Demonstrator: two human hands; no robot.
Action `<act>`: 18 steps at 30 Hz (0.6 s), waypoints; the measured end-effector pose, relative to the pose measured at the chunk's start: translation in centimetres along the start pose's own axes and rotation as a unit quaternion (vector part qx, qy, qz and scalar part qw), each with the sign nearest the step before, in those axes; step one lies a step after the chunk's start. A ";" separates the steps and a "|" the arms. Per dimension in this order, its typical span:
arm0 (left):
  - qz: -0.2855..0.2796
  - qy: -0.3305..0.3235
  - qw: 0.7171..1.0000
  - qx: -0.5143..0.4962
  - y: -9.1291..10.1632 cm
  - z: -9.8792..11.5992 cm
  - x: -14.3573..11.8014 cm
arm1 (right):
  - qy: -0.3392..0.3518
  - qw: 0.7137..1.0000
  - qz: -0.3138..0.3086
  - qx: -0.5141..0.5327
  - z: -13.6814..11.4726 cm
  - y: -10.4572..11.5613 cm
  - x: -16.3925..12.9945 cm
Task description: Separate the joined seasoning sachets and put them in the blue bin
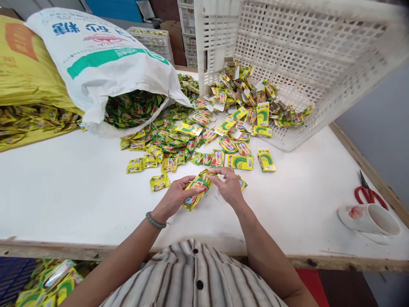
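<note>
White-topped work table (pixel 64 200) with a worn wooden edge, viewed from above. Both forearms are extended forward over the near middle of the table, wrists slightly raised. A small stack of yellow-green foil sachets (pixel 196 192) is held between the two hands just above the surface. Left hand (pixel 175 197) is cupped under the stack's lower end, fingers curled around it; a green bead bracelet (pixel 155 221) is worn at the wrist. Right hand (pixel 228 186) is arched over the upper end, fingertips pinched on it. Long axis of the stack is seen to run diagonally, lower left to upper right. Loose sachets (pixel 179 145) are spread beyond, spilled from a white woven sack (pixel 105 59) and a tilted white plastic crate (pixel 303 55). Red-handled scissors (pixel 367 194) and a white cup (pixel 370 218) are noted far right.
</note>
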State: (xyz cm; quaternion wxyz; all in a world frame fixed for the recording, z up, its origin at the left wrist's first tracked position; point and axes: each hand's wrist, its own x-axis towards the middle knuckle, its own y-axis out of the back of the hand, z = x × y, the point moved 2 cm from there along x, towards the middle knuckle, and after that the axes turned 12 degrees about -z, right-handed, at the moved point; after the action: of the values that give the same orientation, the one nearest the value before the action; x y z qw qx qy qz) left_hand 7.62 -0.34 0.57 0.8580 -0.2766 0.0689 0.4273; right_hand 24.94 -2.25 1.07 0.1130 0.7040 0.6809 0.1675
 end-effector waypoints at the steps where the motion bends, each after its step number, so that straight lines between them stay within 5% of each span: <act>1: 0.000 -0.001 1.000 0.001 0.0 0.0 -0.1 | 0.007 1.000 0.005 -0.010 0.0 -0.1 0.0; 6: 0.029 -0.005 0.999 -0.018 -0.1 -0.2 0.0 | 0.019 0.998 0.000 -0.055 -0.5 -0.6 -0.2; 11: 0.046 -0.028 0.998 -0.041 -0.3 -0.3 0.3 | -0.005 0.994 0.075 -0.081 -0.7 -0.7 -0.5; 18: 0.064 -0.035 0.996 -0.056 -0.9 0.0 0.0 | -0.082 0.994 -0.040 0.059 -0.5 -2.6 -0.7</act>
State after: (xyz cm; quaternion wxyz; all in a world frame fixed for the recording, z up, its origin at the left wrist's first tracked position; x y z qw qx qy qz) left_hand 8.34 -0.78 0.90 0.8137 -0.3047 0.0326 0.4940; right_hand 22.37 -2.87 0.46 0.1333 0.6932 0.7054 0.0645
